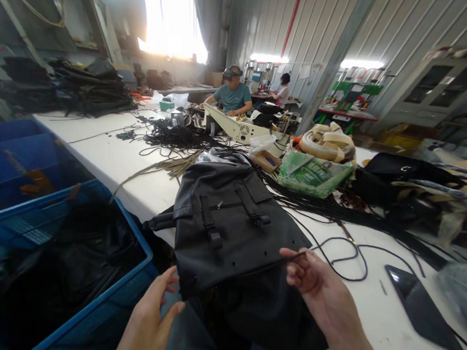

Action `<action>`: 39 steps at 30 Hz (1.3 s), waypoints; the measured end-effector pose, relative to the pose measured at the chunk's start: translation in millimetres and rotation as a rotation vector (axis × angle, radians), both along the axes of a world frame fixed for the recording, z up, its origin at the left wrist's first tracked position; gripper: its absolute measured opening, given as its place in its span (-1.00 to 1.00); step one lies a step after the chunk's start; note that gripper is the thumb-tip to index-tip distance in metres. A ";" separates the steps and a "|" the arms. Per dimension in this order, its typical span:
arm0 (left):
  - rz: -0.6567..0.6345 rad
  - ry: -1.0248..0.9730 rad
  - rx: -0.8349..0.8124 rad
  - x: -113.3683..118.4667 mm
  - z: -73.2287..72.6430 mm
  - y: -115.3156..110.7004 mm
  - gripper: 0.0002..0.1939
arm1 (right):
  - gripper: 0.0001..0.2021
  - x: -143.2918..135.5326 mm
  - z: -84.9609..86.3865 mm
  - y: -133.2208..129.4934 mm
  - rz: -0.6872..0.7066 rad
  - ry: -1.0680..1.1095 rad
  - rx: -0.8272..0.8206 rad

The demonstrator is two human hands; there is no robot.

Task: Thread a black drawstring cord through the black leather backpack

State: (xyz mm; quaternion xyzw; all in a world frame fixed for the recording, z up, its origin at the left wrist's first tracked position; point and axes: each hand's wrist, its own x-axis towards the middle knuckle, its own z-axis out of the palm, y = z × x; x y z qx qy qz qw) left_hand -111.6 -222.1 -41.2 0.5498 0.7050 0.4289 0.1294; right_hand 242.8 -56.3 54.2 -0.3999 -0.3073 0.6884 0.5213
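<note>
Pinching cord (319,245) in right hand (316,282), with left hand (155,309) spread, empty; best to steady bag (238,227) between, cord untwisted.

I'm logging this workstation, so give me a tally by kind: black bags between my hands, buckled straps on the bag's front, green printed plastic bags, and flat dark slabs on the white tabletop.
Black leather-like bag: 1
Black buckled straps: 2
Green printed plastic bag: 1
Flat dark rectangular slab: 1
Total: 5
</note>
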 end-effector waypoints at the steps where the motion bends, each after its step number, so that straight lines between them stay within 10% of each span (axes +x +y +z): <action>1: 0.005 0.040 0.023 2.5 0.6 2.8 -0.45 | -0.64 6.3 0.8 4.5 -0.036 0.072 -0.045; 9: 0.063 0.236 0.118 12.4 10.9 15.1 -0.58 | -0.64 17.0 5.7 10.0 -0.155 0.194 -0.111; 20: -0.027 0.357 0.126 10.8 -36.8 5.7 -0.69 | -0.50 19.8 -8.3 -0.7 -0.143 0.032 -0.010; 28: -0.065 0.548 0.318 5.5 -43.7 9.8 -0.63 | -0.58 26.4 -18.9 -0.9 -0.145 0.043 -0.006; 39: -0.034 0.093 0.169 14.4 -78.0 7.5 -0.61 | -0.59 20.2 -19.0 -6.0 -0.114 0.022 -0.047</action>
